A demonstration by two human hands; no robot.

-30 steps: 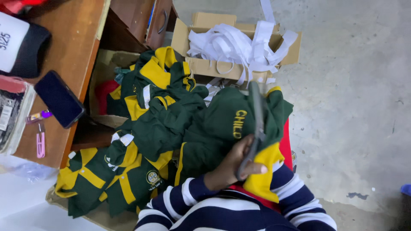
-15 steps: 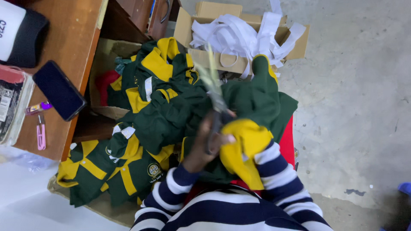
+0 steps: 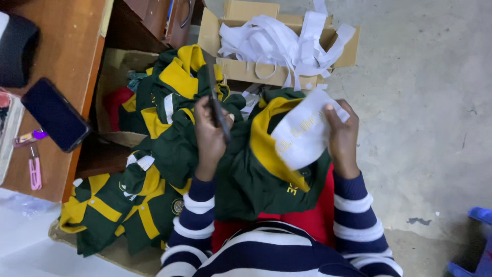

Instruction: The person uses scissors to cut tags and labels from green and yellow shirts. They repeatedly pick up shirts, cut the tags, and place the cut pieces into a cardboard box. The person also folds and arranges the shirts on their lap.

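My left hand (image 3: 209,137) is closed around a pair of dark scissors (image 3: 217,109) whose blades point away from me over the garments. A green and yellow garment (image 3: 254,177) lies across my lap. My right hand (image 3: 341,137) pinches a white backing sheet (image 3: 303,134) that lies on the garment's yellow part. Both arms wear navy and white striped sleeves.
A cardboard box (image 3: 211,32) filled with white strips (image 3: 279,43) stands ahead on the concrete floor. Piles of green and yellow garments (image 3: 171,110) lie to the left and lower left. A wooden table (image 3: 69,56) holds a dark phone (image 3: 54,120). A blue object (image 3: 476,241) sits at the lower right.
The scissors hand has shifted left off the garment. My right hand has come into view, and the garment is turned so the white backing sheet shows.
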